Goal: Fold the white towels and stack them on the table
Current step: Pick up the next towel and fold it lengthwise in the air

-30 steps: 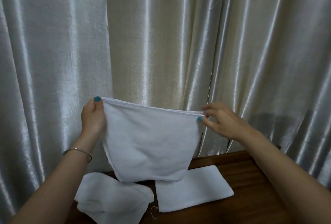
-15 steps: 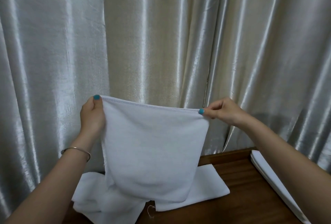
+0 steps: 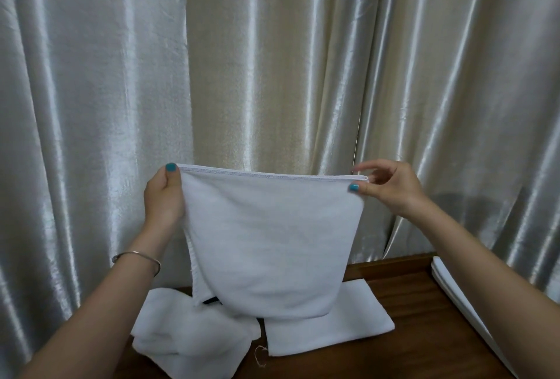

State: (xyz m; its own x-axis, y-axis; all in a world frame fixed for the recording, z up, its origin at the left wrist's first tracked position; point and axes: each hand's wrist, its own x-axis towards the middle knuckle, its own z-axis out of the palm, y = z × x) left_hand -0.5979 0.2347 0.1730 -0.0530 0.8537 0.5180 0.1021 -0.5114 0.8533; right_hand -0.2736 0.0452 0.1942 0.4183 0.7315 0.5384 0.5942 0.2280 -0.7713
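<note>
Hands pinch a doubled towel (image 3: 272, 242) up before silvery curtains (image 3: 272, 60).
Left hand (image 3: 163, 199) and right hand (image 3: 391, 187) grip its corners above the wooden table (image 3: 409, 293); right fingers have loosened since.

Left hand (image 3: 163, 196) and right hand (image 3: 391, 187) raised, thumbs pinching, arms extended.

The right hand (image 3: 391, 189) has loosened its fingers at the towel (image 3: 272, 242) corner.
</note>
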